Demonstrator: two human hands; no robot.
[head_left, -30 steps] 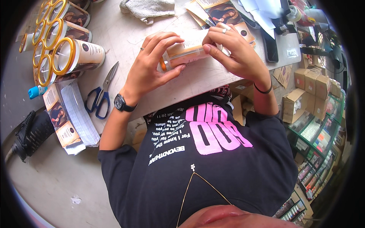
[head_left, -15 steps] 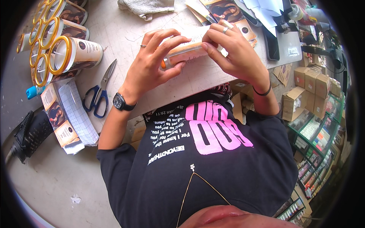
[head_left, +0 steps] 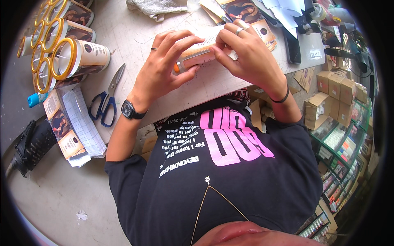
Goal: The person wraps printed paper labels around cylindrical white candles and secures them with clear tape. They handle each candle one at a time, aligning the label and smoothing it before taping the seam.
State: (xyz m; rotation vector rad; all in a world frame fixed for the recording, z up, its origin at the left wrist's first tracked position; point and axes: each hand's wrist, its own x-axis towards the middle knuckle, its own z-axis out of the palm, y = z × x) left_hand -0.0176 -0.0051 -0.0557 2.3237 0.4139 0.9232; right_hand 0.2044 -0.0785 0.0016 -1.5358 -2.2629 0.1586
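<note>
A labelled candle jar [head_left: 200,52] with a white and peach wrap lies on its side between my hands, over the table. My left hand [head_left: 165,65] grips its left end, fingers over the top and thumb along the near side. My right hand [head_left: 248,53] is closed at the right part, thumb and fingers pinching against the label and hiding that end. A small orange piece [head_left: 177,67] shows by my left thumb; its kind is unclear. Scissors [head_left: 108,100] with dark blue handles lie open left of my left wrist.
Several labelled candle jars [head_left: 88,59] with gold rims lie stacked at the left. Beside them are label sheets [head_left: 65,127] and a black tool [head_left: 33,145]. A grey cloth [head_left: 158,8], printed labels [head_left: 262,30] and a phone [head_left: 292,49] lie farther off. Cardboard boxes [head_left: 336,88] stand right.
My right hand has shifted slightly left along the jar, its thumb and fingers now nearer my left hand. My left hand has stayed almost in place.
</note>
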